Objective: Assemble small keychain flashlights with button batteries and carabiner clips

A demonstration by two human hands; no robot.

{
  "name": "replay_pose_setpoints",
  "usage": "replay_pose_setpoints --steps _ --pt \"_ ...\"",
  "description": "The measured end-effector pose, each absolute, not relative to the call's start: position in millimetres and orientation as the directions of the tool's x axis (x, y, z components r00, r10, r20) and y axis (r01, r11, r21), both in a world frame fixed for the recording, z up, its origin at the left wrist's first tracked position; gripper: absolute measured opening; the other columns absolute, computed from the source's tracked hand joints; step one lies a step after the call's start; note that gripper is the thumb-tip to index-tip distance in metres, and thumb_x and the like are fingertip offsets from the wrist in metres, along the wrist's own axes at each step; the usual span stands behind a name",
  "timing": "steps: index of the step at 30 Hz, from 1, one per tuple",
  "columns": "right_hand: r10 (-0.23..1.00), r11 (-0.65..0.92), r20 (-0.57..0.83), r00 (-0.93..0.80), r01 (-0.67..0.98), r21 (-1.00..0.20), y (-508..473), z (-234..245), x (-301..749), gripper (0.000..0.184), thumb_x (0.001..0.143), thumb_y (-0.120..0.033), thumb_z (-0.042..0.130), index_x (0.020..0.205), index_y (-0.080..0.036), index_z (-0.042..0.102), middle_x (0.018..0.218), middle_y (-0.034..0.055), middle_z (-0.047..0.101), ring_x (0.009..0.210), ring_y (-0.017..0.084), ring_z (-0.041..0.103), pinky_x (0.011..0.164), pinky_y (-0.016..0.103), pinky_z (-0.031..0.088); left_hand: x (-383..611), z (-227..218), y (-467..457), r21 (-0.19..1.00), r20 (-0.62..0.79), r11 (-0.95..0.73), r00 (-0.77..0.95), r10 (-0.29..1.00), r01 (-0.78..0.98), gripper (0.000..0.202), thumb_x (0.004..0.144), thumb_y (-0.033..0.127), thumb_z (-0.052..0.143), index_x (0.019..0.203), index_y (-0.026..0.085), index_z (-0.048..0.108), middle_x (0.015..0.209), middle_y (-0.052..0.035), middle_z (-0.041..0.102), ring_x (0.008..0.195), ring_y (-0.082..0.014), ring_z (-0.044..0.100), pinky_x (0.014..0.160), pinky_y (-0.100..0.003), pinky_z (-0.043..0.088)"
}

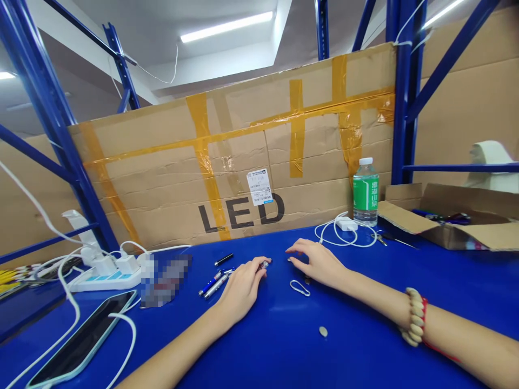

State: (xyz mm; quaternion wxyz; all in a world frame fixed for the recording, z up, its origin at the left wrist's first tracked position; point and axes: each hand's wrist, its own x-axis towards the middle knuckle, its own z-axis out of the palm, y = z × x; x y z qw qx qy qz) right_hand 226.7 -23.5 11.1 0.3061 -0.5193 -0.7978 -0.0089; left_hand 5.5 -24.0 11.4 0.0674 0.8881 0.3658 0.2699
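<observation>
My left hand (243, 286) rests on the blue table (365, 281), its fingers curled round a small silver pen-shaped light (264, 265) whose tip sticks out past the fingertips. My right hand (316, 262) hovers just right of it, palm down with fingers spread, holding nothing. A small white cord loop (300, 288) lies on the table under the right wrist. Several more pen-shaped lights (214, 281) lie left of my left hand, and a black one (224, 259) sits a little farther back.
A small round disc (323, 331) lies near me. A phone (83, 340) on a white cable and a power strip (103, 273) sit at left. A water bottle (365, 192), a white charger (344, 224) and an open cardboard box (446, 221) stand at right. A cardboard wall (243, 162) closes the back.
</observation>
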Motion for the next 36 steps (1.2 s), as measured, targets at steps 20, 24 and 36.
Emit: replay_pose_setpoints --steps 20,24,36 --pt "0.834 0.475 0.478 -0.277 0.801 -0.365 -19.6 4.8 213.4 0.014 0.076 -0.025 0.054 0.074 -0.020 0.067 0.078 0.0019 0.066 0.077 0.018 0.059 0.069 0.031 0.045 32.0 4.4 -20.9 0.153 0.397 -0.795 0.700 0.594 0.587 0.014 0.092 0.021 0.033 0.103 0.018 0.041 0.092 -0.0061 0.060 0.082 -0.0191 0.059 0.073 -0.030 0.045" --pt "0.816 0.505 0.536 -0.218 0.720 -0.476 -15.8 3.1 214.7 0.017 0.075 -0.027 0.054 0.082 -0.019 0.068 0.077 0.0034 0.066 0.073 0.018 0.060 0.066 0.031 0.047 38.7 1.6 -11.4 0.300 0.424 -0.739 0.609 0.670 0.603 0.012 0.092 0.021 0.034 0.101 0.019 0.041 0.092 -0.0042 0.060 0.081 -0.0180 0.059 0.071 -0.029 0.046" --pt "0.925 0.379 0.349 -0.150 0.287 -0.880 -16.2 1.0 213.6 0.032 0.069 -0.043 0.064 0.084 -0.015 0.070 0.076 0.0050 0.068 0.049 0.011 0.053 0.041 0.023 0.043 41.2 2.4 -11.8 0.254 0.388 -0.729 0.624 0.679 0.636 0.010 0.092 0.022 0.035 0.100 0.018 0.040 0.093 -0.0065 0.060 0.084 -0.0207 0.059 0.073 -0.033 0.046"
